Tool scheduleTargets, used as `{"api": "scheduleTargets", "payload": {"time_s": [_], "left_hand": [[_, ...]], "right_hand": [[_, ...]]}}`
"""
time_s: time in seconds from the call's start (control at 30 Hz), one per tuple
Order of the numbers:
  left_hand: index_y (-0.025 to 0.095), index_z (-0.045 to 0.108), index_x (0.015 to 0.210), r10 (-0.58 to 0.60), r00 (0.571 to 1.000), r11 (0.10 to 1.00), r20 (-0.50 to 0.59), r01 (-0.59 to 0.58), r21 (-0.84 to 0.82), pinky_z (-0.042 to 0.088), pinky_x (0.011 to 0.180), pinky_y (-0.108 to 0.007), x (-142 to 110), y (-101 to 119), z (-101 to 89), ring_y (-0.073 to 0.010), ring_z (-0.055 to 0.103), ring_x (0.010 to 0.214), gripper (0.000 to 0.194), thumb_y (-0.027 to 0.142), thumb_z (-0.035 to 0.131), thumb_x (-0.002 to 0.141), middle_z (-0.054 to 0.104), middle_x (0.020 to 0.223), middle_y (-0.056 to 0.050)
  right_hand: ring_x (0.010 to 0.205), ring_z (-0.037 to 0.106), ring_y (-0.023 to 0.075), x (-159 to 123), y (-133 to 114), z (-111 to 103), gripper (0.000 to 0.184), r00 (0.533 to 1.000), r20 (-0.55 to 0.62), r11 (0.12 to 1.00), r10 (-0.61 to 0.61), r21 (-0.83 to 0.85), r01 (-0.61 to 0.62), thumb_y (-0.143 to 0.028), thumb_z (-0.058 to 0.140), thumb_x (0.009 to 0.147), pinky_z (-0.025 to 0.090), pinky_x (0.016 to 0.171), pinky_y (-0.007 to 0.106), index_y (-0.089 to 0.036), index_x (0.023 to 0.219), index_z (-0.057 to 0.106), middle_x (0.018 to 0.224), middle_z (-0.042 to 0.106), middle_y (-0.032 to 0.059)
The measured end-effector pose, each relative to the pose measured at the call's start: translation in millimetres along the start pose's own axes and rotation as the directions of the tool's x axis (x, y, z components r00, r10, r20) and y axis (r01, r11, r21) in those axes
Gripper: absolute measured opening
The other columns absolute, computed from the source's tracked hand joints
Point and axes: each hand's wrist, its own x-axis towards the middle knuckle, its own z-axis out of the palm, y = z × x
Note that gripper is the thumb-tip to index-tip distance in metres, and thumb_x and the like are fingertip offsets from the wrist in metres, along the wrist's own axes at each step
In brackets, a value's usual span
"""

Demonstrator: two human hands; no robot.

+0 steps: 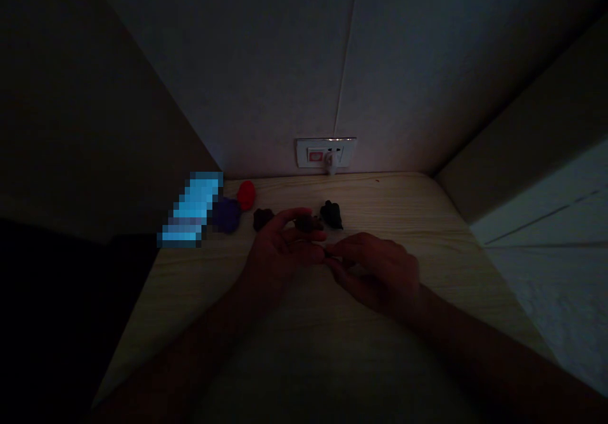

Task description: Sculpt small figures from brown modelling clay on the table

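My left hand (280, 253) is closed around a dark brown lump (308, 222), which looks like modelling clay and shows between the curled fingers. Close against it, my right hand (375, 269) pinches a small dark piece (327, 253) between thumb and forefinger, by the left thumb tip. Dim light hides the exact shape of that piece. On the table behind the hands lie a black lump (331, 215) and another brown lump (263, 219), partly covered by my left hand. Farther left are a purple lump (227, 215) and a red lump (246, 195).
A glowing, blurred-out screen (192, 212) lies at the left edge of the wooden table (403, 208). The wall behind carries a socket plate (302, 153) with a plug (330, 161) in it. Panels rise at the left and right sides.
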Motion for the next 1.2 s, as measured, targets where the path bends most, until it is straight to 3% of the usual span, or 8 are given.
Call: {"api": "scheduleTargets", "payload": {"time_s": [0.2,0.33,0.8,1.2], "left_hand": [[0.024,0.067,0.111,-0.009,1.0,0.999,-0.003,0.009,-0.043,0.063,0.068,-0.022,0.3,2.3,2.2,-0.015,0.078,0.076,0.06,0.01,0.095,0.06,0.08,0.09,0.001],[0.024,0.065,0.113,0.0,1.0,1.0,0.002,0.0,-0.019,0.065,0.07,-0.026,0.0,3.2,2.8,-0.018,0.078,0.078,0.061,0.013,0.095,0.061,0.08,0.091,0.0],[0.024,0.065,0.114,-0.009,1.0,1.0,-0.028,0.009,-0.014,0.064,0.073,-0.029,-0.7,3.8,3.0,-0.0193,0.078,0.08,0.062,0.012,0.094,0.061,0.08,0.092,-0.001],[0.023,0.065,0.113,-0.037,0.999,0.995,-0.003,0.036,-0.091,0.063,0.072,-0.023,0.6,4.2,3.0,-0.0168,0.079,0.08,0.063,0.007,0.094,0.06,0.081,0.091,0.0]], "right_hand": [[0.062,0.07,0.0108,-1.0,-1.0,0.0,0.014,0.998,0.003,0.998,0.062,0.032,-0.062,-0.017,0.071,0.093,0.057,0.06,0.022,-0.017,0.107,0.07,0.082,0.076,0.0029],[0.061,0.069,0.0108,-1.6,-1.2,0.1,0.012,0.996,0.008,0.995,0.085,0.042,-0.086,-0.019,0.071,0.093,0.057,0.059,0.021,-0.017,0.105,0.072,0.078,0.075,0.0022],[0.065,0.074,0.0116,-1.4,-1.3,-1.7,0.01,0.998,-0.014,0.999,0.054,-0.005,-0.054,-0.018,0.073,0.093,0.058,0.057,0.019,-0.017,0.103,0.073,0.083,0.08,0.0047],[0.06,0.068,0.0128,-1.1,-0.3,1.1,0.008,0.986,0.0,0.965,0.166,0.205,-0.162,-0.013,0.073,0.09,0.055,0.056,0.023,-0.015,0.098,0.074,0.074,0.073,0.0043]]}}
